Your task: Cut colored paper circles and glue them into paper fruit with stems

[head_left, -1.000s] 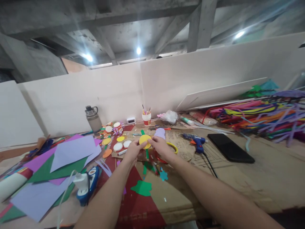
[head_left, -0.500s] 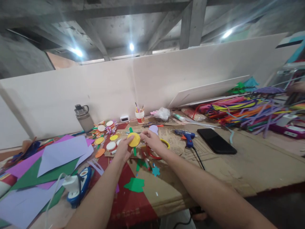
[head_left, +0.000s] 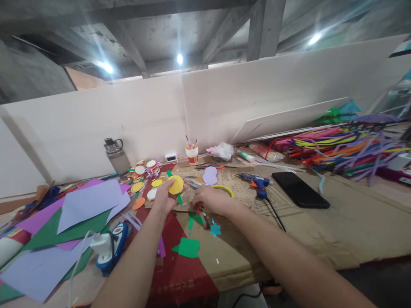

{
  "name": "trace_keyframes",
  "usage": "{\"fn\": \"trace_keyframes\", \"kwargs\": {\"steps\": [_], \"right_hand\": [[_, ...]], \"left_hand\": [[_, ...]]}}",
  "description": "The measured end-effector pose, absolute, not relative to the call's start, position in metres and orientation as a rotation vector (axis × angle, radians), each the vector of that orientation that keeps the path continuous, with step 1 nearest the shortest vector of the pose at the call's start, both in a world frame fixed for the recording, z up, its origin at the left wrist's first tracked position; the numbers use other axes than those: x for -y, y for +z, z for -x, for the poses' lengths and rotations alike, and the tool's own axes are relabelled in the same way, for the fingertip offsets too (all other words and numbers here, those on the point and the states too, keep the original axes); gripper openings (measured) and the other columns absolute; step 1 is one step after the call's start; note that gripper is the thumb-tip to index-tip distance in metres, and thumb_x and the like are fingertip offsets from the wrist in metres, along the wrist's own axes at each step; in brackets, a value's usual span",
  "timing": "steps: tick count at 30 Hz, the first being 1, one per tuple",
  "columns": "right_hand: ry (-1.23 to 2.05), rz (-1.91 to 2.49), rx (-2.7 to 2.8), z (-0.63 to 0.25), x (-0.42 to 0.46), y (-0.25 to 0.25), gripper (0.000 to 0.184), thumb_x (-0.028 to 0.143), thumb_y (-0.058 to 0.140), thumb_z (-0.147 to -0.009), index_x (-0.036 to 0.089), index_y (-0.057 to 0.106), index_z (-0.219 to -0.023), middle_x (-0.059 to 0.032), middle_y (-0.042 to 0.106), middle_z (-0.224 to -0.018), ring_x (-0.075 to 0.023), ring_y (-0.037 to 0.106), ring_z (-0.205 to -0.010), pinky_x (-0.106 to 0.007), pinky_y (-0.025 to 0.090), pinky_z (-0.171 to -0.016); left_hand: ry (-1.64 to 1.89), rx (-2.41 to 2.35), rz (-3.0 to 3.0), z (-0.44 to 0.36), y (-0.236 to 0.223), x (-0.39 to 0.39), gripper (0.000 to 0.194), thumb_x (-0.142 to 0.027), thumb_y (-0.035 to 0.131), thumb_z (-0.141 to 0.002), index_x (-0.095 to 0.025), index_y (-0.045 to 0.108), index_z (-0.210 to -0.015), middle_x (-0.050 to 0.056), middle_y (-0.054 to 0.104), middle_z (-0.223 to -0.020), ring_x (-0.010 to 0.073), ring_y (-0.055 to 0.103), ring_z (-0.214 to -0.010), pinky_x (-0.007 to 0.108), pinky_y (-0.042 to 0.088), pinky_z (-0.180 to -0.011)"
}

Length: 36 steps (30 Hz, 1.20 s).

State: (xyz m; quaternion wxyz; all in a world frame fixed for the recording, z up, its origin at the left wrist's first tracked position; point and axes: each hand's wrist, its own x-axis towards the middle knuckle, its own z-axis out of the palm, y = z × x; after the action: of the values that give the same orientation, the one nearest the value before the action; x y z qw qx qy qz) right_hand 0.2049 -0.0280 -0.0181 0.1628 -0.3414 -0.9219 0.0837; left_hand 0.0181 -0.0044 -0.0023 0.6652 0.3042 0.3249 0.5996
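Note:
My left hand (head_left: 165,197) pinches a yellow paper disc (head_left: 176,185) at its lower left edge. A green strip (head_left: 179,199) sticks out below the disc, and another green end shows above it. On the cardboard to the right, my right hand (head_left: 210,199) is curled over the handles of a pair of scissors (head_left: 195,183). Their blades point up and left, and a yellow handle loop (head_left: 227,188) shows behind the hand; the fingertips are partly hidden. Two joined lilac discs (head_left: 210,176) lie just beyond. Below the right hand are a blue star-shaped cutout (head_left: 215,229) and a green paper scrap (head_left: 187,247).
A blue glue gun (head_left: 260,186) with a cord and a black phone (head_left: 300,189) lie to the right. Coloured pipe cleaners (head_left: 346,147) are heaped behind them. Paper sheets (head_left: 90,203) and a blue power strip (head_left: 114,248) occupy the left, with a bottle (head_left: 116,157) behind.
My right hand has left the yellow disc and come down over the scissors, whose blades now show. The left hand keeps the disc, shifted slightly left. The view has turned slightly.

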Motion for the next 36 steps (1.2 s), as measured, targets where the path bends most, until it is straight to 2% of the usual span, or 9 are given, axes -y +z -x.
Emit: {"fn": "trace_keyframes", "kwargs": {"steps": [4,8,12,18,21,25,30,33,36], "right_hand": [[0.140,0.925,2.698,-0.204,0.023,-0.022,0.011,0.013,0.064,-0.076,0.020,0.072,-0.078,-0.0038,0.064,-0.078,-0.0169,0.054,-0.077,-0.027,0.037,-0.068],[0.180,0.849,2.675,-0.209,0.020,-0.018,0.014,0.011,0.058,-0.080,0.019,0.069,-0.076,-0.0038,0.063,-0.078,-0.0165,0.054,-0.076,-0.027,0.037,-0.068],[0.264,0.833,2.430,-0.213,0.027,-0.008,0.013,0.015,0.055,-0.082,0.022,0.066,-0.087,-0.0034,0.062,-0.085,-0.0173,0.053,-0.079,-0.028,0.038,-0.071],[0.341,0.989,2.056,-0.207,0.038,0.001,0.008,0.020,0.049,-0.083,0.019,0.055,-0.087,-0.0009,0.056,-0.074,-0.0137,0.048,-0.065,-0.027,0.038,-0.064],[0.384,1.010,1.838,-0.204,0.042,0.006,0.004,0.023,0.049,-0.083,0.021,0.051,-0.085,-0.0007,0.056,-0.074,-0.0138,0.050,-0.065,-0.027,0.039,-0.063],[0.555,0.905,1.526,-0.202,0.049,0.014,0.010,0.032,0.050,-0.085,0.022,0.047,-0.085,-0.0008,0.058,-0.075,-0.0146,0.057,-0.066,-0.027,0.044,-0.061],[0.650,0.826,1.408,-0.200,0.051,0.013,0.015,0.036,0.050,-0.087,0.022,0.051,-0.092,-0.0030,0.061,-0.083,-0.0162,0.061,-0.070,-0.031,0.050,-0.064],[0.718,0.806,1.366,-0.198,0.050,0.016,0.019,0.038,0.051,-0.087,0.021,0.054,-0.096,-0.0055,0.063,-0.091,-0.0166,0.062,-0.072,-0.032,0.052,-0.064],[0.835,0.785,1.296,-0.196,0.054,0.032,0.017,0.036,0.052,-0.086,0.021,0.056,-0.093,-0.0038,0.064,-0.088,-0.0143,0.061,-0.068,-0.029,0.052,-0.061]], "left_hand": [[1.347,-0.783,-0.678,-0.013,-0.007,0.000,0.023,-0.008,0.059,-0.074,-0.012,0.061,-0.097,0.011,0.072,-0.087,0.0236,0.070,-0.085,0.042,0.059,-0.075],[1.364,-0.777,-0.693,-0.007,-0.013,-0.007,0.030,-0.010,0.063,-0.073,-0.015,0.059,-0.102,0.009,0.072,-0.089,0.0226,0.070,-0.086,0.040,0.059,-0.075],[1.369,-0.791,-0.699,-0.004,-0.019,-0.013,0.030,-0.013,0.065,-0.071,-0.014,0.058,-0.101,0.009,0.071,-0.089,0.0230,0.070,-0.087,0.039,0.058,-0.074],[1.371,-0.799,-0.723,-0.011,-0.017,-0.006,0.027,-0.025,0.067,-0.074,-0.015,0.060,-0.098,0.009,0.071,-0.086,0.0231,0.070,-0.086,0.038,0.058,-0.073],[1.321,-0.784,-0.820,-0.021,-0.011,0.000,0.024,-0.025,0.070,-0.072,-0.015,0.059,-0.092,0.008,0.071,-0.084,0.0214,0.069,-0.083,0.035,0.058,-0.070],[1.235,-0.840,-0.953,-0.034,-0.006,0.005,0.026,-0.025,0.074,-0.069,-0.014,0.059,-0.087,0.008,0.071,-0.083,0.0195,0.068,-0.075,0.032,0.057,-0.063],[1.182,-0.879,-1.064,-0.045,-0.014,0.004,0.032,-0.030,0.075,-0.067,-0.014,0.061,-0.091,0.006,0.069,-0.078,0.0156,0.064,-0.062,0.028,0.055,-0.056],[1.188,-0.849,-1.039,-0.046,-0.022,0.001,0.037,-0.029,0.075,-0.066,-0.017,0.058,-0.097,0.004,0.068,-0.078,0.0154,0.065,-0.063,0.027,0.055,-0.056],[1.183,-0.841,-1.015,-0.042,-0.028,-0.002,0.038,-0.029,0.075,-0.066,-0.018,0.056,-0.098,0.004,0.068,-0.080,0.0162,0.066,-0.065,0.028,0.055,-0.057]]}}
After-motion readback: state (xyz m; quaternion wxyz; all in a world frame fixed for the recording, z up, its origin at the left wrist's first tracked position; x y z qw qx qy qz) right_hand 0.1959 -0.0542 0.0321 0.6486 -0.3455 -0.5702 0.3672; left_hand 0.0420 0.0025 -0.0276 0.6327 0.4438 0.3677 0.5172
